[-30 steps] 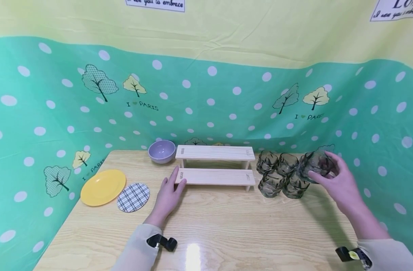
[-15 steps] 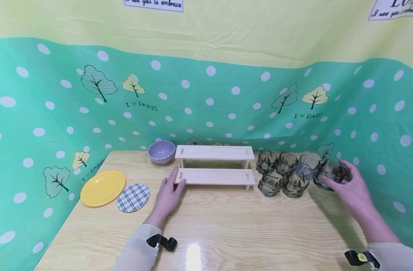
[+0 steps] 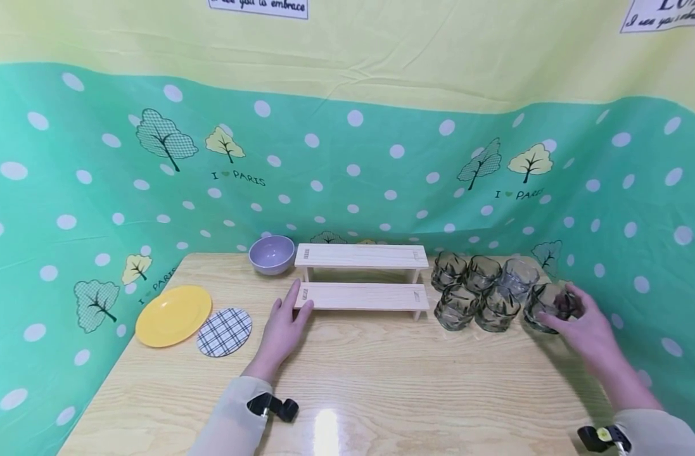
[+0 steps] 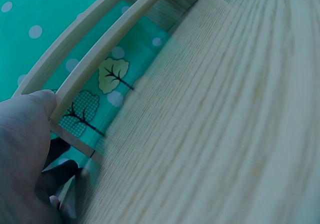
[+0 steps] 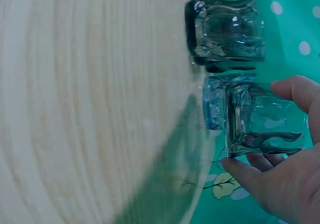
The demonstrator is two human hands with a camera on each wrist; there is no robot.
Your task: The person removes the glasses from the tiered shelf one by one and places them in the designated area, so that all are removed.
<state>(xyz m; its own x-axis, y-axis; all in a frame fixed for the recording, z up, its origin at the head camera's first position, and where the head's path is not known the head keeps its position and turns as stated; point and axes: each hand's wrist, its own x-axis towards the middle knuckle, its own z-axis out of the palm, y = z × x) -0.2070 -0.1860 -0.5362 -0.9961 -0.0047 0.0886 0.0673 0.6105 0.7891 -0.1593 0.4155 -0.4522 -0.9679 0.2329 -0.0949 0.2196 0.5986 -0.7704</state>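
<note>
In the head view, my right hand [image 3: 591, 326] holds a dark tinted glass tumbler [image 3: 543, 307] at the right end of a cluster of similar tumblers [image 3: 457, 307]. The right wrist view shows thumb and fingers around the held tumbler [image 5: 265, 119], its base a little above the table. Behind it stands a paler, bluish tumbler [image 3: 519, 277]. My left hand [image 3: 281, 326] grips the left end of a two-step wooden shelf [image 3: 361, 296], thumb at the front edge and index finger along the side. In the left wrist view, the other fingers [image 4: 60, 176] are partly hidden in shadow.
A purple bowl [image 3: 272, 255] stands left of the shelf. Further left are a yellow plate [image 3: 173, 315] and a round checked coaster [image 3: 224, 332]. Green dotted cloth [image 3: 353, 171] hangs behind and beside the wooden table [image 3: 370, 380].
My right hand has carried the tumbler right from above the back row, uncovering the bluish one, then slightly left and nearer the cluster. My left hand stays on the shelf.
</note>
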